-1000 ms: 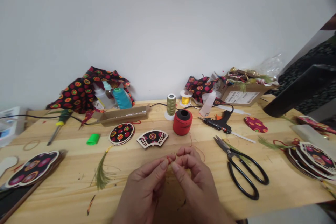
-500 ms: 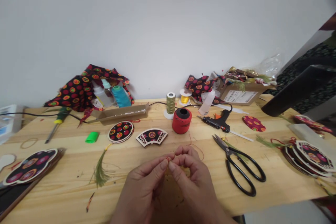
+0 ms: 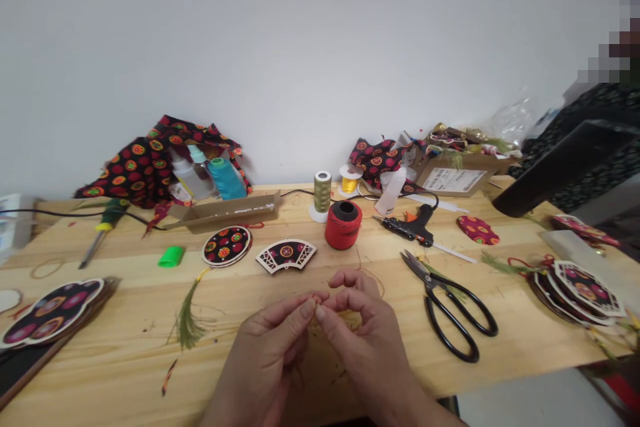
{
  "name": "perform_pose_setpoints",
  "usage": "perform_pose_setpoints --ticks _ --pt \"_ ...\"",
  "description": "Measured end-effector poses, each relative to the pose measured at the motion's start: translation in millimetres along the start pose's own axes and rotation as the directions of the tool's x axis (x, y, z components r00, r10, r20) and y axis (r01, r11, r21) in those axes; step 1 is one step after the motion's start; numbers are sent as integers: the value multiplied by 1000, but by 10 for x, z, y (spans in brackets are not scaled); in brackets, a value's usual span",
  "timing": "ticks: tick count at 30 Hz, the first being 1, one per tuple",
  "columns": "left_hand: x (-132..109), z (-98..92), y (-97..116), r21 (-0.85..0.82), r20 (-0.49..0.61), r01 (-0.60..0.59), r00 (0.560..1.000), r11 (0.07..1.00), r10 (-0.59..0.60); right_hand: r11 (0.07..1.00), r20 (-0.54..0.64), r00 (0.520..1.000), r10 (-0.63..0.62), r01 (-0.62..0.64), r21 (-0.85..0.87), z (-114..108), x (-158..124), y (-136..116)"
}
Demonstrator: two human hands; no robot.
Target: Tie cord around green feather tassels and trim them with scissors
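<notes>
My left hand and my right hand meet at the fingertips near the table's front edge. Both pinch a thin red thread, mostly hidden by the fingers. Behind them stands a red thread spool, with a loose strand trailing on the wood. A fan-shaped patterned piece lies beyond my left hand, and a round patterned piece with a green tassel is further left. Black-handled scissors lie open to the right of my right hand.
A glue gun, a green spool and a cardboard tray sit toward the back. Stacked ornaments lie at the right, a screwdriver at the left. A person is at the right edge.
The view has shifted slightly, so the table items appear a little further left and higher. My hands stay together, with the right index finger raised slightly more.
</notes>
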State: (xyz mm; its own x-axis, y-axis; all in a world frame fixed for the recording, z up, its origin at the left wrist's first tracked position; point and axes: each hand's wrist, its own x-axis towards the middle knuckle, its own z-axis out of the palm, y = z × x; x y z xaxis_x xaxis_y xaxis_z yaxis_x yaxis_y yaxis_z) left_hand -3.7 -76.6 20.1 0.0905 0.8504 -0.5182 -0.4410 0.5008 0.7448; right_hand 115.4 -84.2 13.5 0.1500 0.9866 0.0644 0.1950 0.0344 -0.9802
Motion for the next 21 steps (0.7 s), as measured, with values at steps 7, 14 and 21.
perform_pose_setpoints --ticks 7,14,21 --pt "-13 -46 77 57 -28 -80 996 995 81 938 45 974 -220 224 -264 -400 43 84" --pt "-30 -36 160 73 -22 -132 991 989 134 794 282 954 -102 249 -555 -567 -86 205" --pt "-31 -62 157 37 -49 -153 987 988 155 704 314 948 -59 262 -660 -396 -96 323"
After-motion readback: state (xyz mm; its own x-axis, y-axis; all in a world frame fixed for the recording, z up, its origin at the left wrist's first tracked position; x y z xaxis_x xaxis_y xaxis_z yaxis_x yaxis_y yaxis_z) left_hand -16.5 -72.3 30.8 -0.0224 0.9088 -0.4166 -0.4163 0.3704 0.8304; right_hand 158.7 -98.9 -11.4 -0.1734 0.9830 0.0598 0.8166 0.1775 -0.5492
